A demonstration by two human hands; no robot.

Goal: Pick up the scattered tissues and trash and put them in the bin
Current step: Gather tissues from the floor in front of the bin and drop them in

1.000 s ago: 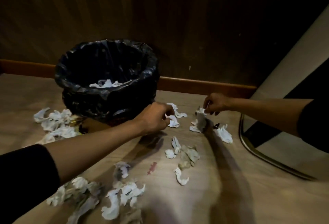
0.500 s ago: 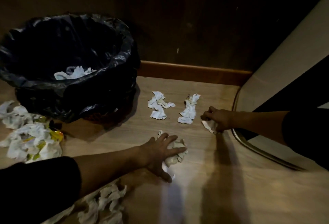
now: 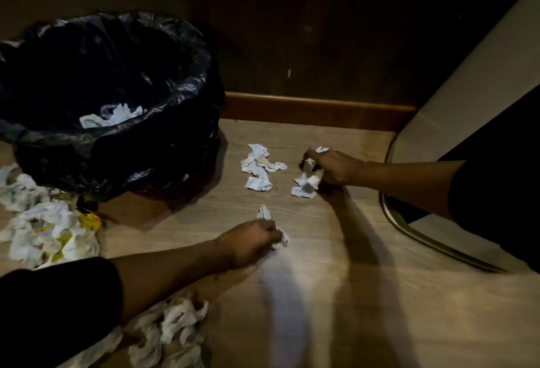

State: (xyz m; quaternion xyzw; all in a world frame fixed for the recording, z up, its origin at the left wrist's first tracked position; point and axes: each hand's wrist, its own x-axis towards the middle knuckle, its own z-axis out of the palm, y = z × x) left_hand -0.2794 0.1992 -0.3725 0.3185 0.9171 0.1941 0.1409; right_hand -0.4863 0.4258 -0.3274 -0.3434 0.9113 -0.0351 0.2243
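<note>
A bin lined with a black bag stands at the left on the wooden floor, with white tissues inside. My left hand is closed on a crumpled tissue wad low on the floor at centre. My right hand grips a white tissue clump further back, with paper poking out above and below the fingers. A loose tissue pile lies between that hand and the bin.
More crumpled tissues with yellow wrappers lie left of the bin, and another heap under my left forearm. A wooden skirting runs along the dark wall. A chair with a metal frame stands at right.
My left hand has curled from flat into a fist around the tissue wad. My right hand moved up and left, now gripping the clump that lay beside it. The view shifted closer.
</note>
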